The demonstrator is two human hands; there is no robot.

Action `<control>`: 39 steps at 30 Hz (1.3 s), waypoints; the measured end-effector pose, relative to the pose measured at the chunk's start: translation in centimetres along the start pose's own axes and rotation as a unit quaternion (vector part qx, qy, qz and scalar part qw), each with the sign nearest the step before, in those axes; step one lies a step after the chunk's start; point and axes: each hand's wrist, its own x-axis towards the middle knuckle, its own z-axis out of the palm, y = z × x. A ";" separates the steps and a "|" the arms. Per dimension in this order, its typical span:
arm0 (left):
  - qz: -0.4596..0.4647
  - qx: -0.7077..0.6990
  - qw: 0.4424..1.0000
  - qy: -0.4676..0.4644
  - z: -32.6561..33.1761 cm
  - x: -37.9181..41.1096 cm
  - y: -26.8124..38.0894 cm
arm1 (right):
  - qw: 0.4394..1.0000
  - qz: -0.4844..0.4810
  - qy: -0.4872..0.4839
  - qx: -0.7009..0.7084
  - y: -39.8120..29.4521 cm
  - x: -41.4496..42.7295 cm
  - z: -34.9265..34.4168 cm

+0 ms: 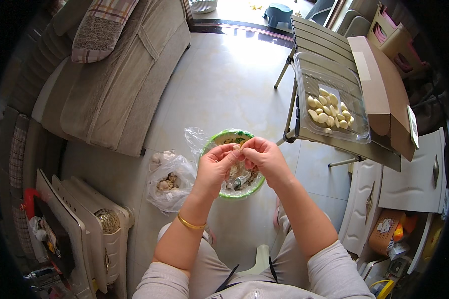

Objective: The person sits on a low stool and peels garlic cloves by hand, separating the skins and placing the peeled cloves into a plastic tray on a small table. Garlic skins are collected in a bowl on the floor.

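Above a green-rimmed bin (259, 188) lined with a clear plastic bag, my left hand (217, 163) and my right hand (263, 157) meet at the fingertips. Between them they pinch a small garlic clove (237, 147), mostly hidden by the fingers. Skins and other scraps lie inside the bin below. To the left on the floor, a white plastic bag (155, 187) stands open with garlic bulbs (168, 182) in it. Peeled garlic cloves (323, 118) rest in a clear plastic tray (302, 76) on the slatted table at the right.
The slatted folding table (318, 33) also carries an open cardboard box (374, 82). A fabric-covered sofa (116, 93) stands at the upper left. White drawers (411, 183) are at the right, and a dark stool (278, 15) is beyond the doorway.
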 end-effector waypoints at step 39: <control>0.080 0.130 0.987 0.046 -1.5 0.7 -1.1 | 0.940 -0.152 0.067 -0.297 2.2 1.0 -0.2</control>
